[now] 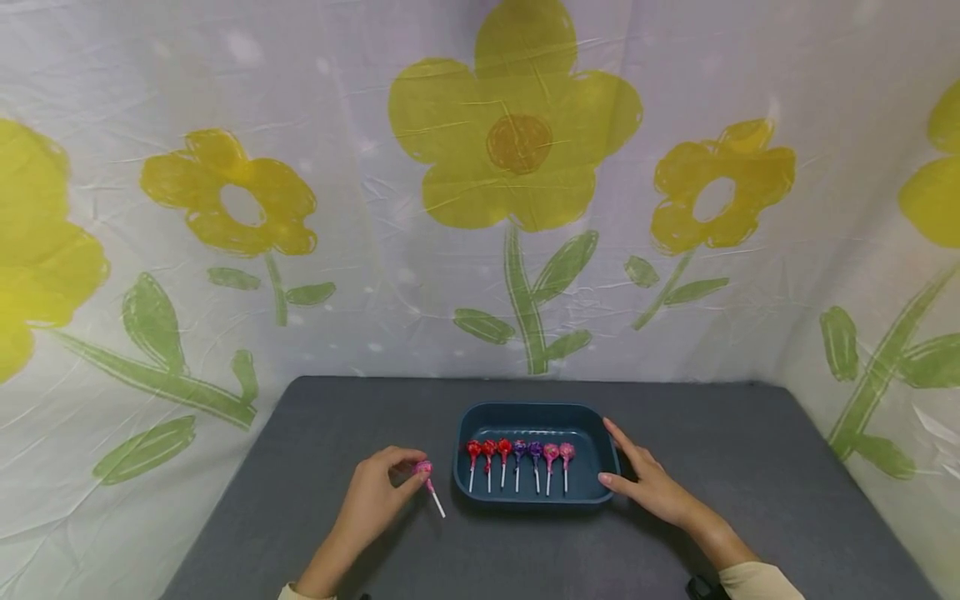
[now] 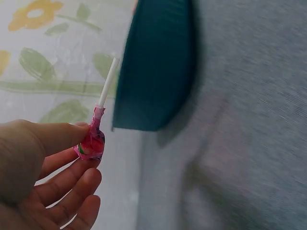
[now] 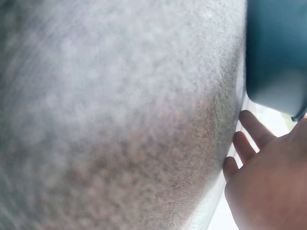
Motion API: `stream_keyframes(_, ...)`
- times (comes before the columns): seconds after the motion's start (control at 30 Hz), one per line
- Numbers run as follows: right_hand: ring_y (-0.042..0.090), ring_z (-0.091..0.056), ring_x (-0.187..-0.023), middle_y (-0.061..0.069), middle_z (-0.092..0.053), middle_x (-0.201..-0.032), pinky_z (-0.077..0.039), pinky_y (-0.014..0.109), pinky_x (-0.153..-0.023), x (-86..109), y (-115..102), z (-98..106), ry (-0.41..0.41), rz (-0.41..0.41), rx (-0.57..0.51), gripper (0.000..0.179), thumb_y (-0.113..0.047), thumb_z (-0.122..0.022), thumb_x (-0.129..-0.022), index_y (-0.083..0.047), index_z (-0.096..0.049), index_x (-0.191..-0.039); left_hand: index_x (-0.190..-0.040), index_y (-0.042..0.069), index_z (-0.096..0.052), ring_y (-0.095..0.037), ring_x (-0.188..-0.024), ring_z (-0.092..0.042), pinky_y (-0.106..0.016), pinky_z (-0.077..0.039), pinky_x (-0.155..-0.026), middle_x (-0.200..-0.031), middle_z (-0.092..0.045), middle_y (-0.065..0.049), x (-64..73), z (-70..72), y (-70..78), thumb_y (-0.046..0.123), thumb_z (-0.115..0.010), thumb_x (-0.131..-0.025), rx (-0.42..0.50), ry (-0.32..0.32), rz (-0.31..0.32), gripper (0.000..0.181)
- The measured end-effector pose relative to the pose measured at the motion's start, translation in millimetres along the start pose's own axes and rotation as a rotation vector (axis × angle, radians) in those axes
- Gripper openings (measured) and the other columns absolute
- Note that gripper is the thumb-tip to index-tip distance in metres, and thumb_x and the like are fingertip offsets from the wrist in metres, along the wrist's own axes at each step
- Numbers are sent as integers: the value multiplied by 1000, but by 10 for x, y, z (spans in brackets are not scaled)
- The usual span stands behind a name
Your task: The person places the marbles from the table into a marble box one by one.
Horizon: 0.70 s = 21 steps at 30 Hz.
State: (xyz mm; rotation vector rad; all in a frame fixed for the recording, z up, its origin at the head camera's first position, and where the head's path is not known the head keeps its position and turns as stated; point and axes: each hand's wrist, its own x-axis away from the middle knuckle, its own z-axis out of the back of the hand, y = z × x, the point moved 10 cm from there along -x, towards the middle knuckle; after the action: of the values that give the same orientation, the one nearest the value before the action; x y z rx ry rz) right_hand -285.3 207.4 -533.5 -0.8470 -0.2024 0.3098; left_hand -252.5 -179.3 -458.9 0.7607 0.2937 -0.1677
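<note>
My left hand (image 1: 377,493) pinches a pink-wrapped lollipop (image 1: 423,468) by its candy end, between thumb and fingertips, left of the tray. Its white stick slants down to the right in the head view. In the left wrist view the lollipop (image 2: 92,143) has its stick pointing up, near the tray's side (image 2: 153,72). A dark teal tray (image 1: 536,501) holds several lollipops in a row: three red (image 1: 489,448), two purple (image 1: 535,450) and two pink (image 1: 567,452). My right hand (image 1: 658,490) touches the tray's right end with fingers spread and thumb at the front corner.
A dark grey table (image 1: 360,408) lies under the tray. Behind it and on both sides hangs a pale cloth (image 1: 360,250) with yellow flowers. A small black object (image 1: 703,588) is beside the right sleeve (image 1: 757,581).
</note>
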Motion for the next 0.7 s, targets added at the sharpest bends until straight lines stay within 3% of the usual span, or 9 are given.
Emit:
stream_keyframes(0.23, 48, -26, -140, 22, -29, -158, -29, 78, -95, -1, -7, 1, 2, -5, -1, 83, -41, -62, -97, -31, -9, -160, -97, 17, -77, -14, -81, -65, -37, -55, -74, -87, -68, 12, -146, -20, 259, 15, -83, -80, 55, -39, -41, 18)
stream_keyframes(0.5, 50, -24, -140, 22, -27, -159, -29, 78, -93, 6, -16, 3, -1, -3, 1, 82, -40, -61, -97, -33, -8, -160, -102, 17, -77, -15, -85, -65, -43, -55, -79, -89, -67, 14, -307, -174, 500, 19, -81, -83, 106, -109, -72, 19)
stream_keyframes(0.7, 48, -23, -141, 20, -25, -160, -26, 80, -95, 3, 18, -13, -8, -20, -18, 83, -41, -61, -97, -35, -7, -160, -103, 17, -76, -18, -87, -65, -44, -54, -80, -91, -67, 11, -415, -295, 678, 19, -80, -84, 137, -147, -131, 19)
